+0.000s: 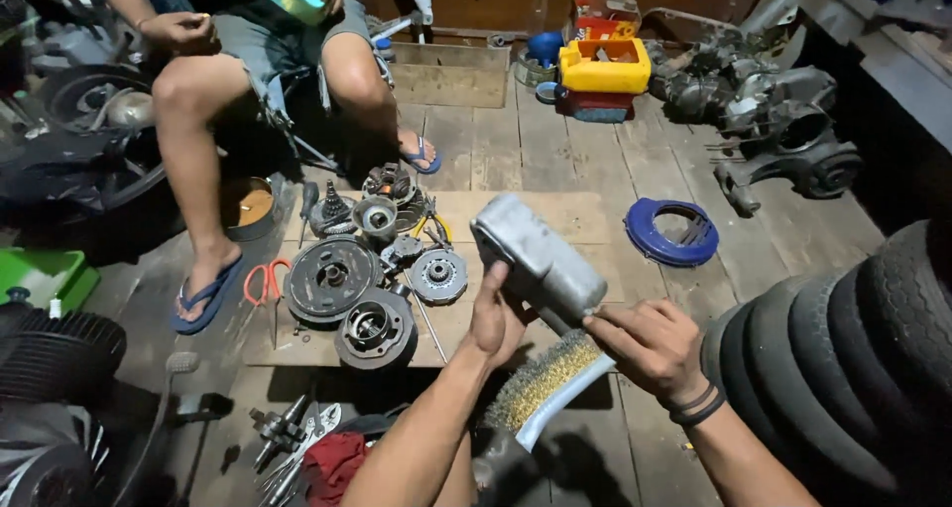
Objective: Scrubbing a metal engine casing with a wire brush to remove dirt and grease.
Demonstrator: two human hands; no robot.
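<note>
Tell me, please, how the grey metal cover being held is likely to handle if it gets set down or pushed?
The grey metal cover looks rigid, cast metal, so probably stiff and fairly heavy for its size. Its rounded, smooth sides may be slippery; the left hand cups it from below. Laid on the wooden boards, it would likely rock rather than roll.

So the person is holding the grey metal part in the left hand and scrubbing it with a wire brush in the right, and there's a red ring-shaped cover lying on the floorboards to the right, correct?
Not quite: the ring-shaped cover on the floorboards is blue, not red, as the head view shows. The rest holds: the left hand grips the grey metal part, and the right hand works the wire brush against it.
</note>
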